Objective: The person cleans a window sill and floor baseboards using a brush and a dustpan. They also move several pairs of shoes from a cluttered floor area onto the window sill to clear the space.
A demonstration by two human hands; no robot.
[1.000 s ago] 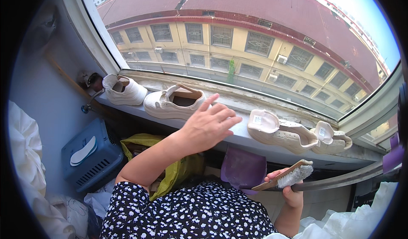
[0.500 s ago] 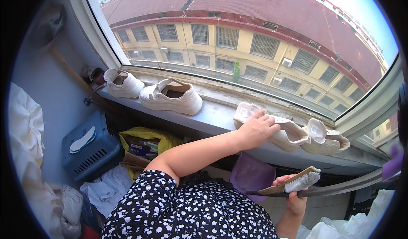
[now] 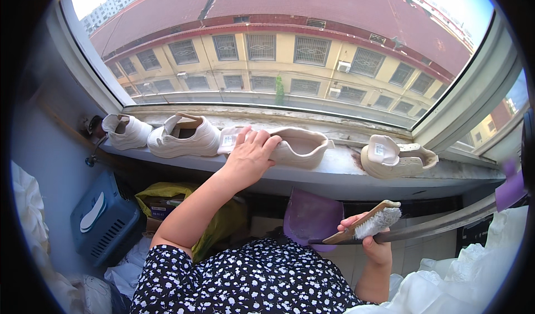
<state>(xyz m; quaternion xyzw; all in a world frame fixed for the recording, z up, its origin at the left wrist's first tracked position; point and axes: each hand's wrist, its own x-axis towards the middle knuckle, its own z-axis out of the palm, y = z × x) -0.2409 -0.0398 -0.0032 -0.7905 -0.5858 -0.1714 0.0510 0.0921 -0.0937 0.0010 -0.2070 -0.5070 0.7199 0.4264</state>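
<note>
My left hand (image 3: 249, 157) grips a beige lace-up shoe (image 3: 304, 153) on the windowsill (image 3: 334, 175), its fingers over the tongue and lacing area. That shoe lies directly beside a white shoe (image 3: 184, 141), and a second white shoe (image 3: 127, 133) stands farther left. Apart from these, toward the right end of the sill, sits another beige shoe (image 3: 398, 159) with its tongue pulled up. Lower right, my right hand (image 3: 377, 251) is closed on a scrub brush (image 3: 380, 222) with a wooden back and white bristles facing up. I cannot tell whether it also touches the dark pole (image 3: 434, 229).
A large window rises behind the sill. Below stand a blue slatted carrier (image 3: 106, 230) with a white insole (image 3: 93, 212) on it, a yellow bag (image 3: 214, 225) and a purple dustpan (image 3: 312, 216). White cloth (image 3: 446, 280) bulges at the lower right.
My left hand has slid the beige shoe leftward along the sill, away from the other beige shoe and up to the white one. The brush stays in my right hand. The view has shifted.
</note>
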